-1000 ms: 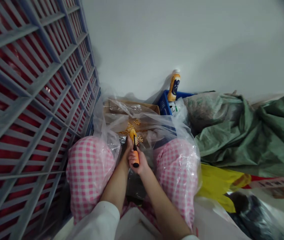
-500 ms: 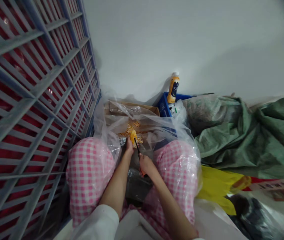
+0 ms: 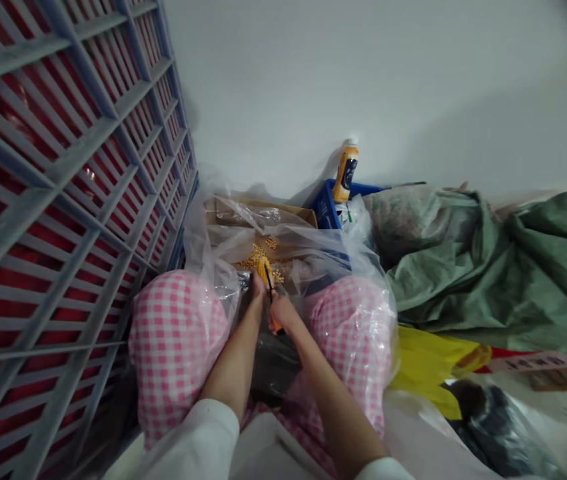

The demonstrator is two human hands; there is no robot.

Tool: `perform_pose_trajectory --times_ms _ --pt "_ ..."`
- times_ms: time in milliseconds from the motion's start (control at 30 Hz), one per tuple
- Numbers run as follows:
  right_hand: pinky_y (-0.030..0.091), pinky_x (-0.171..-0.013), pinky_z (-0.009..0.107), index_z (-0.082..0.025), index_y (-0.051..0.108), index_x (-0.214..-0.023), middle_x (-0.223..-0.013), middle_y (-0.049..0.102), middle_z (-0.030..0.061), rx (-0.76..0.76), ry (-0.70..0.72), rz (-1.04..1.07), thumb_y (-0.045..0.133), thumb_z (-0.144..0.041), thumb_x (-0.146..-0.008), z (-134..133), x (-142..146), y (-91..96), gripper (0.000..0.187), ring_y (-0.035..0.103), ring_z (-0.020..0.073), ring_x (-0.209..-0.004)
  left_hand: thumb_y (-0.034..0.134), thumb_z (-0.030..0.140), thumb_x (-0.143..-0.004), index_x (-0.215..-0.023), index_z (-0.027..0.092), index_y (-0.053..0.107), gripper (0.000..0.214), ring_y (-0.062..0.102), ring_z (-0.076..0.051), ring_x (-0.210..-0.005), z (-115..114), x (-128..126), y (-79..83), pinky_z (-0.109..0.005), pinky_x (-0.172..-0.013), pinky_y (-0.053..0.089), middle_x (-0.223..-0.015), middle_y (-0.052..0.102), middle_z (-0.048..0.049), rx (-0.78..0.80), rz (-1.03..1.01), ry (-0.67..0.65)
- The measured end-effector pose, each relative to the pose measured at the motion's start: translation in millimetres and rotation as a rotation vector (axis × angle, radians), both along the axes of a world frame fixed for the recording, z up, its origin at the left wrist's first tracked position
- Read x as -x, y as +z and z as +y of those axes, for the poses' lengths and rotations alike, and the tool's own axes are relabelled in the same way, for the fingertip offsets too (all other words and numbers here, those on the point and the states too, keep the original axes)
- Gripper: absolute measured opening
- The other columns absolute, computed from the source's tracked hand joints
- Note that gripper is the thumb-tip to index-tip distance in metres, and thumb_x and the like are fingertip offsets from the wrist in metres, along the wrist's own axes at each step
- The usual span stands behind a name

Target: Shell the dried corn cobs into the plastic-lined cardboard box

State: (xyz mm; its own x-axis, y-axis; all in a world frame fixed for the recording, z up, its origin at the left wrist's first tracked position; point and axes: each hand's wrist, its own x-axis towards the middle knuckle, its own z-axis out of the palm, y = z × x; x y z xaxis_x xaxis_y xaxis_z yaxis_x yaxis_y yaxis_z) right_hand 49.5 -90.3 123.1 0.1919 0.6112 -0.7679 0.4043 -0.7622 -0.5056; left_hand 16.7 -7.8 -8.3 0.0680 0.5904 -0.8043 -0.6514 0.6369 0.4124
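Risk: the screwdriver (image 3: 268, 288) slipping off the corn cob (image 3: 264, 271) could jab the left hand (image 3: 257, 293), its fingers closed round the cob above loose kernels (image 3: 257, 256) in a clear plastic bag (image 3: 208, 243). The right hand (image 3: 283, 313) grips the orange handle. Count: one cob, one screwdriver, two hands; kernels too many to count.

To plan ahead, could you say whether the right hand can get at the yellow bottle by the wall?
Probably not easily: the right hand is holding an orange-handled tool, and plastic sheeting lies between it and the bottle.
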Motion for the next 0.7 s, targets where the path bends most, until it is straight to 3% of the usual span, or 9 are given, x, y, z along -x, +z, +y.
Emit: perform_pose_trajectory --times_ms 100,267,333,400,567,700 --pt "0.041 -0.043 0.018 -0.013 0.053 -0.083 -0.056 0.051 0.0009 0.047 -0.115 0.25 0.006 -0.032 -0.107 4.0 0.7 4.8 0.056 0.043 0.0089 -0.038 0.024 0.041 -0.102 -0.099 0.013 0.064 0.049 0.044 -0.014 -0.04 -1.2 2.1 5.8 -0.026 -0.044 0.037 -0.048 0.048 -0.0004 0.001 0.027 -0.015" --pt "0.027 -0.04 0.011 -0.017 0.041 -0.076 -0.052 0.033 -0.0072 0.044 -0.246 0.502 0.012 -0.03 -0.107 -9.5 -14.2 22.2 0.044 0.028 0.0043 -0.036 0.026 0.05 -0.1 -0.094 0.015 0.064 0.052 0.043 -0.014 -0.039 1.7 2.9 11.2 -0.026 -0.043 0.036 -0.049 0.047 -0.0002 0.036 0.014 -0.031" --pt "0.029 -0.038 0.013 -0.018 0.043 -0.08 -0.052 0.035 -0.0073 0.068 -0.31 0.525 0.013 -0.035 -0.107 -18.4 -21.6 23.9 0.044 0.03 0.0058 -0.034 0.026 0.049 -0.1 -0.097 0.015 0.064 0.051 0.044 -0.015 -0.04 4.8 3.0 11.8 -0.026 -0.044 0.038 -0.051 0.048 0.0001 0.057 0.006 -0.031" --pt "0.034 -0.037 0.016 -0.017 0.046 -0.089 -0.052 0.04 -0.0068 0.079 -0.298 0.417 0.013 -0.039 -0.107 -26.9 -25.7 21.1 0.044 0.037 0.0083 -0.034 0.026 0.047 -0.1 -0.1 0.015 0.064 0.05 0.047 -0.015 -0.041 7.5 4.0 12.9 -0.026 -0.045 0.039 -0.054 0.05 -0.0001 0.074 -0.004 -0.038" --pt "0.046 -0.042 0.022 -0.01 0.057 -0.102 -0.064 0.059 0.0038 0.025 0.069 -0.038 0.021 -0.035 -0.107 -37.8 -24.9 12.8 0.044 0.054 0.013 -0.041 0.024 0.057 -0.099 -0.095 0.016 0.063 0.056 0.049 -0.015 -0.042 8.2 8.1 19.2 -0.026 -0.046 0.042 -0.056 0.052 -0.0002 0.105 -0.025 -0.071" --pt "0.053 -0.053 0.027 -0.004 0.063 -0.109 -0.089 0.071 0.0197 -0.012 0.181 -0.189 0.025 -0.032 -0.107 -36.8 -23.0 16.9 0.047 0.069 0.0202 -0.058 0.028 0.063 -0.097 -0.091 0.018 0.062 0.057 0.051 -0.015 -0.043 6.1 9.4 22.6 -0.026 -0.046 0.043 -0.057 0.055 -0.001 0.101 -0.047 -0.067"
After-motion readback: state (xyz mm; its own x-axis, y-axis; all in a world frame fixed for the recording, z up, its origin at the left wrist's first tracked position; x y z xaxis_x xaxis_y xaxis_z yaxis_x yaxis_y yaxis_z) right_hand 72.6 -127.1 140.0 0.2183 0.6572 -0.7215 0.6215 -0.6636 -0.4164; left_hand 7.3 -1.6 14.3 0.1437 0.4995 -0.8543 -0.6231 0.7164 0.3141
